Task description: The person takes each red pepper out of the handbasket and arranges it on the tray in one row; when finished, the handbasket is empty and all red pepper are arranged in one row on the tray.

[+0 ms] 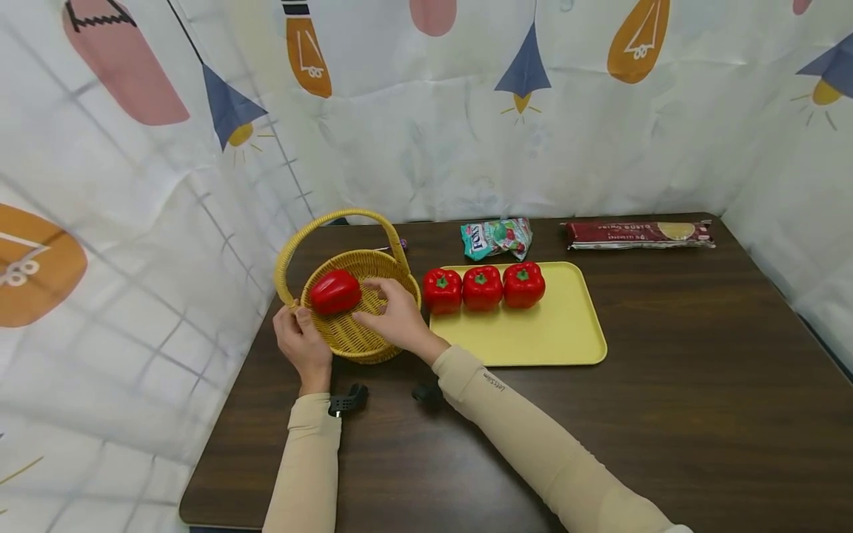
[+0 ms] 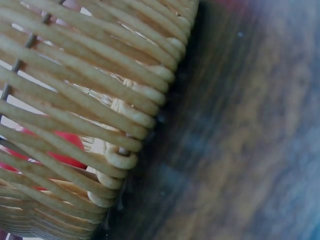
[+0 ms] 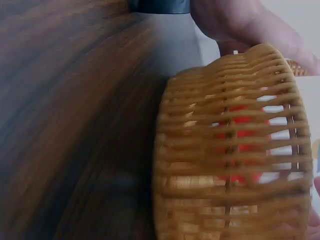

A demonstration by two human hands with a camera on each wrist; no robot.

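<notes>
A yellow wicker basket (image 1: 351, 342) with a tall hoop handle stands on the left of the table. Inside it, against the left wall, lies a red bell pepper (image 1: 335, 292) on its side. My left hand (image 1: 305, 346) grips the basket's rim by the handle's left foot. Over the basket's right side reaches my right hand (image 1: 398, 314), thumb and fingers spread apart, with nothing between them and the pepper just to their left. Both wrist views show the woven wall (image 2: 85, 95) close up, with the red pepper (image 3: 245, 145) partly hidden behind the weave.
Right of the basket, a yellow tray (image 1: 533, 340) bears a row of three red bell peppers (image 1: 483, 289) along its back. Behind it lie a teal candy bag (image 1: 496, 238) and a long dark-red snack packet (image 1: 640, 235). A printed curtain (image 1: 426, 148) hangs behind the dark wooden table (image 1: 700, 385).
</notes>
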